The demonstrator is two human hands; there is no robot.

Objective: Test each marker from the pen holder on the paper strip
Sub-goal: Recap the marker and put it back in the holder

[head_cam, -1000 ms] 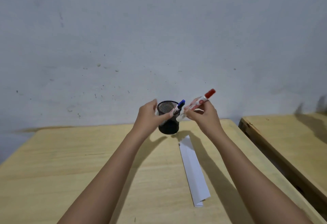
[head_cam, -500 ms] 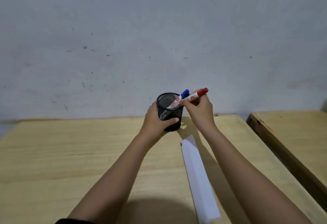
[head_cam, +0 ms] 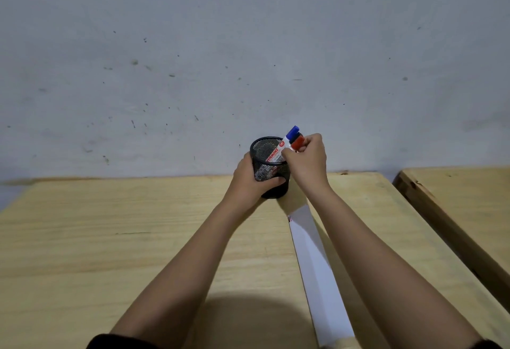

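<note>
A black mesh pen holder (head_cam: 262,155) stands tilted near the table's far edge, with my left hand (head_cam: 249,183) wrapped around its left side. My right hand (head_cam: 307,164) pinches the red-capped marker (head_cam: 277,151) by its cap end; the white barrel slants down into the holder. A blue-capped marker (head_cam: 293,131) sticks out of the holder just behind the red cap. The white paper strip (head_cam: 317,266) lies lengthwise on the table under my right forearm, with a small red mark at its far left corner.
The wooden table (head_cam: 110,238) ends at a grey wall (head_cam: 248,45). A second wooden table (head_cam: 469,210) stands to the right across a narrow gap.
My right hand has lowered the red marker from above the rim down into the holder. My left hand keeps its grip on the holder. The camera has tipped further down.
</note>
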